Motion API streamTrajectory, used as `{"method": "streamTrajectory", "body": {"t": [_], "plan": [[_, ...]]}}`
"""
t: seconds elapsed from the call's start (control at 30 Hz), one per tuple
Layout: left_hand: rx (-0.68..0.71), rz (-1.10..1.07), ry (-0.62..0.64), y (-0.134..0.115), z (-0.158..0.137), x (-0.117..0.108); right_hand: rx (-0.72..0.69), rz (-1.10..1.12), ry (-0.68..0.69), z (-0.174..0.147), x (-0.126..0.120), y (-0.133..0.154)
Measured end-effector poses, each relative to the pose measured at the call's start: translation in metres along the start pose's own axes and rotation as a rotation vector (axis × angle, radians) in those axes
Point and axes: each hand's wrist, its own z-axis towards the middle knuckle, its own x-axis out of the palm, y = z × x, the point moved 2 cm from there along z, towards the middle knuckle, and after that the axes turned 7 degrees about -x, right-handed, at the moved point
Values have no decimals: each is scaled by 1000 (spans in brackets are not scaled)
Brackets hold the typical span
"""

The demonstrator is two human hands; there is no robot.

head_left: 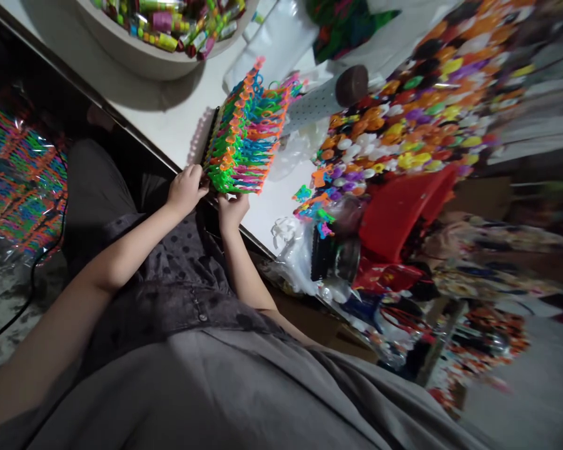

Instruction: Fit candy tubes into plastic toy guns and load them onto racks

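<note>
The bright plastic bundle [244, 140] sits at the edge of the bench [173, 128], left hand [185, 190] and right hand [233, 211] against its near end, fingers bent, seemingly steadying it, closure impossible to tell.

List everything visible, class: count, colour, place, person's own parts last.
Table: one, white, top
Bowl: one, pale, upper left
Wrapped pieces: many, multicoloured, in bowl
Strand bundle: one, multicoloured, at hands
Bottle: one, grey, right of bundle
Loose pieces: many, multicoloured, upper right
Container: one, red, right
Bagged strands: uncounted, multicoloured, left
Cable: one, black, left
Clutter: uncounted, mixed, blurred, far right
Clothing: uncounted, grey, lower centre
Left hand: one, bare, at bundle
Right hand: one, bare, at bundle
</note>
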Motion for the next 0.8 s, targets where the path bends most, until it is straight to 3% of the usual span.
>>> {"method": "streamTrajectory", "body": {"t": [0.33,0.67,0.8], "plan": [[-47,15,-68,-1,0,-23,-88,22,91,13,7,14],[-66,145,-20,1,2,-26,-40,-94,71,3,13,14],[-100,184,-11,-2,2,-31,-23,-98,135,6,11,13]]}}
